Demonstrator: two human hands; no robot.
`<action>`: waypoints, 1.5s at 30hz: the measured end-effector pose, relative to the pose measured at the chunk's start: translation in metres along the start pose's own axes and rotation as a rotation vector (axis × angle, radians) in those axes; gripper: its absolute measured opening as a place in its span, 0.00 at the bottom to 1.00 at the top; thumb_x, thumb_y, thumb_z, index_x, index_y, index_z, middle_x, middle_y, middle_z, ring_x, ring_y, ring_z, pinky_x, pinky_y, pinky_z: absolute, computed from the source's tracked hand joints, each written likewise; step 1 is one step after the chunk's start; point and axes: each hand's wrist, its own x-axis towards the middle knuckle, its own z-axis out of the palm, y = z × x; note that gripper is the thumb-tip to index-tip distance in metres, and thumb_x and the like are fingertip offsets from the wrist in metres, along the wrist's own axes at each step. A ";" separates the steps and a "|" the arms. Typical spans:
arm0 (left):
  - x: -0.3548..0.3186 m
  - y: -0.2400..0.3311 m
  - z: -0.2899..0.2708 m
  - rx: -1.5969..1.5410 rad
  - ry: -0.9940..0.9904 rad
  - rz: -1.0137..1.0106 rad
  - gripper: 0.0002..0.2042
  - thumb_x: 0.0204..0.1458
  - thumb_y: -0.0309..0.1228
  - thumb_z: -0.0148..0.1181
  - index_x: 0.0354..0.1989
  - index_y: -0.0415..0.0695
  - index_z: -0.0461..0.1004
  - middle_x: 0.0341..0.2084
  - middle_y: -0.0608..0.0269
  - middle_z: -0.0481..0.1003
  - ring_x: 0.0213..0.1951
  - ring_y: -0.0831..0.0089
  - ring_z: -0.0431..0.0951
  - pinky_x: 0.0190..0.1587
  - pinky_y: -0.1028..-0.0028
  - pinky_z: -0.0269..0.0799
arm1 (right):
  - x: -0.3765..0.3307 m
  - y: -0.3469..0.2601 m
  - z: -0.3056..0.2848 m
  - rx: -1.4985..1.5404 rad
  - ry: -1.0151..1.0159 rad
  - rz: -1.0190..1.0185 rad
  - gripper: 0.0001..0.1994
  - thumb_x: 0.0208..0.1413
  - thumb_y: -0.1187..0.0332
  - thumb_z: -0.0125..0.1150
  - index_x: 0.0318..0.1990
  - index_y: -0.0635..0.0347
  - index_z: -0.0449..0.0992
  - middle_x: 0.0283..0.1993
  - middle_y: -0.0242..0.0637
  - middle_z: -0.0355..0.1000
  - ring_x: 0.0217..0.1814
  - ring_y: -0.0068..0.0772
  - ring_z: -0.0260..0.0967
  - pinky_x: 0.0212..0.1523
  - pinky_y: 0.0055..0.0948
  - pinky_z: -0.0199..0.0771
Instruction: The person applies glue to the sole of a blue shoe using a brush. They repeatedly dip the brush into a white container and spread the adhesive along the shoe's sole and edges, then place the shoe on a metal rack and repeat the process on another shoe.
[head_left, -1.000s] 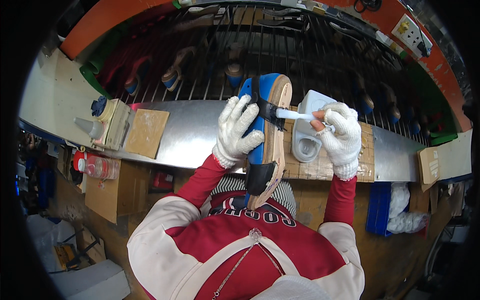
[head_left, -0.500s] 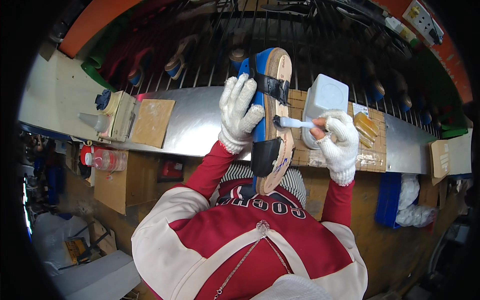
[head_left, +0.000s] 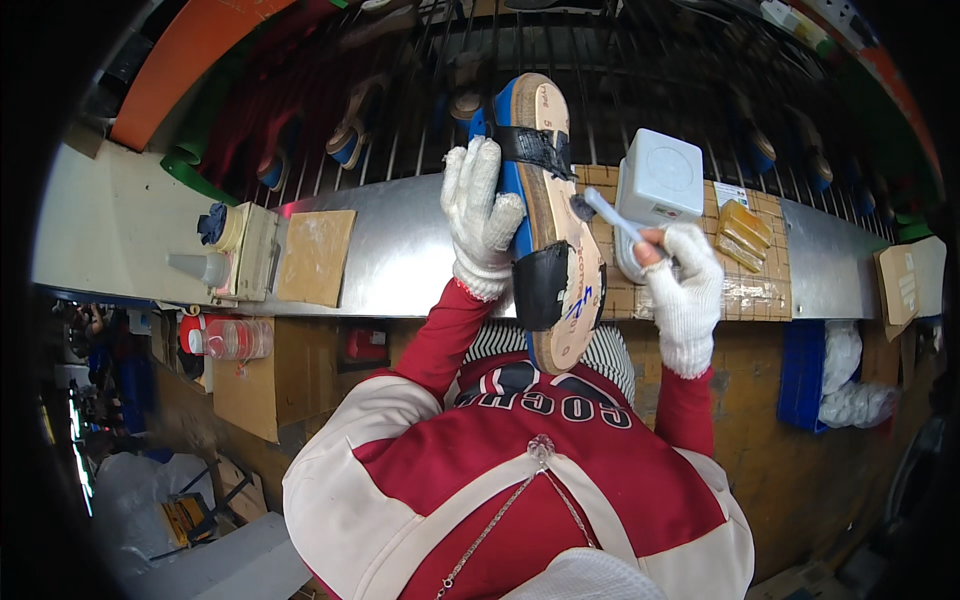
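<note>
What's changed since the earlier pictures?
The brush has moved from the upper strap down the shoe, then across to its right edge, above the lower strap. The shoe has turned its underside more toward the camera. Nothing was let go: the right hand still holds the brush; the left hand still touches the shoe.

Shoe: blue side, brown edge band, pale beige sole face with blue pen marks, black straps. Call the shoe (head_left: 545, 225) the landmark. Left hand (head_left: 482, 215), left of it: white knit glove. Right hand (head_left: 686, 280), right of it: same white. Between shoe and right hand: brush (head_left: 613, 216), pale bluish-white handle, black bristles. Right of shoe: tub (head_left: 662, 172), pale grey; cardboard (head_left: 757, 300), tan with dark grid lines; blocks (head_left: 742, 236), amber. Below shoe: cloth (head_left: 617, 352), black-and-white stripes (busiest pattern here).
</note>
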 end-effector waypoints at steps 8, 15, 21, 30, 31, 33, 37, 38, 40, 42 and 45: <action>-0.003 0.006 0.001 0.074 -0.027 -0.068 0.30 0.53 0.39 0.65 0.65 0.57 0.63 0.64 0.42 0.66 0.63 0.42 0.69 0.65 0.40 0.58 | -0.048 -0.020 -0.004 0.123 -0.079 0.226 0.09 0.57 0.72 0.67 0.40 0.71 0.81 0.36 0.34 0.70 0.36 0.21 0.66 0.34 0.22 0.65; -0.006 0.004 0.000 0.073 -0.053 -0.065 0.34 0.50 0.39 0.68 0.67 0.59 0.63 0.65 0.44 0.65 0.64 0.43 0.68 0.65 0.41 0.58 | -0.043 -0.021 0.007 0.022 -0.002 0.125 0.10 0.57 0.70 0.68 0.40 0.70 0.81 0.37 0.35 0.70 0.37 0.22 0.66 0.35 0.23 0.65; -0.007 0.002 -0.001 0.070 -0.063 -0.057 0.35 0.47 0.39 0.69 0.67 0.59 0.63 0.65 0.45 0.65 0.63 0.42 0.68 0.65 0.41 0.59 | -0.017 -0.014 0.008 -0.270 0.111 -0.157 0.09 0.54 0.70 0.70 0.39 0.64 0.83 0.37 0.37 0.73 0.39 0.31 0.68 0.40 0.28 0.67; 0.005 0.002 0.000 0.061 -0.063 -0.077 0.33 0.42 0.33 0.71 0.61 0.54 0.68 0.61 0.44 0.68 0.56 0.42 0.74 0.59 0.43 0.65 | -0.024 -0.004 -0.002 -0.222 0.013 -0.116 0.10 0.50 0.67 0.73 0.38 0.61 0.85 0.37 0.37 0.74 0.42 0.36 0.70 0.44 0.32 0.69; 0.006 0.002 0.001 0.064 -0.070 -0.089 0.33 0.42 0.32 0.71 0.61 0.54 0.68 0.61 0.44 0.69 0.56 0.41 0.74 0.59 0.44 0.65 | -0.027 -0.004 -0.003 -0.215 0.010 -0.100 0.10 0.50 0.66 0.73 0.38 0.61 0.85 0.37 0.37 0.74 0.42 0.37 0.70 0.44 0.32 0.69; 0.007 0.002 0.003 0.070 -0.085 -0.110 0.34 0.40 0.30 0.71 0.61 0.52 0.69 0.60 0.43 0.69 0.55 0.41 0.75 0.58 0.44 0.66 | -0.032 -0.004 -0.004 -0.218 0.011 -0.110 0.10 0.50 0.66 0.73 0.38 0.62 0.85 0.37 0.38 0.74 0.41 0.37 0.70 0.44 0.33 0.69; 0.007 0.000 0.007 0.073 -0.078 -0.137 0.34 0.40 0.29 0.71 0.62 0.50 0.69 0.59 0.44 0.71 0.54 0.42 0.76 0.58 0.46 0.67 | -0.043 -0.009 -0.010 -0.157 -0.026 -0.053 0.10 0.51 0.68 0.72 0.38 0.65 0.84 0.35 0.38 0.73 0.38 0.33 0.70 0.39 0.30 0.68; 0.006 0.000 0.008 0.076 -0.081 -0.143 0.35 0.40 0.29 0.72 0.62 0.50 0.69 0.59 0.44 0.71 0.54 0.43 0.76 0.57 0.46 0.67 | -0.045 -0.011 -0.012 -0.122 -0.041 -0.022 0.10 0.51 0.69 0.72 0.38 0.66 0.83 0.35 0.38 0.73 0.38 0.32 0.70 0.38 0.29 0.68; 0.006 -0.001 0.008 0.081 -0.086 -0.153 0.36 0.39 0.29 0.72 0.62 0.50 0.69 0.59 0.44 0.71 0.54 0.43 0.76 0.57 0.46 0.67 | -0.049 -0.014 -0.015 -0.122 -0.060 0.009 0.10 0.52 0.70 0.71 0.39 0.67 0.83 0.35 0.38 0.73 0.36 0.29 0.69 0.37 0.26 0.67; 0.006 -0.001 0.008 0.086 -0.090 -0.160 0.36 0.37 0.30 0.73 0.62 0.51 0.70 0.59 0.44 0.72 0.54 0.44 0.76 0.57 0.46 0.67 | -0.051 -0.015 -0.013 -0.137 -0.066 -0.021 0.10 0.53 0.70 0.71 0.39 0.67 0.83 0.35 0.38 0.72 0.36 0.28 0.69 0.36 0.25 0.66; 0.007 0.000 0.005 0.088 -0.109 -0.186 0.38 0.36 0.30 0.74 0.62 0.51 0.70 0.58 0.44 0.72 0.54 0.44 0.77 0.58 0.46 0.67 | -0.048 -0.015 -0.005 -0.075 0.008 0.049 0.10 0.53 0.70 0.71 0.39 0.68 0.83 0.36 0.37 0.72 0.35 0.27 0.68 0.35 0.26 0.66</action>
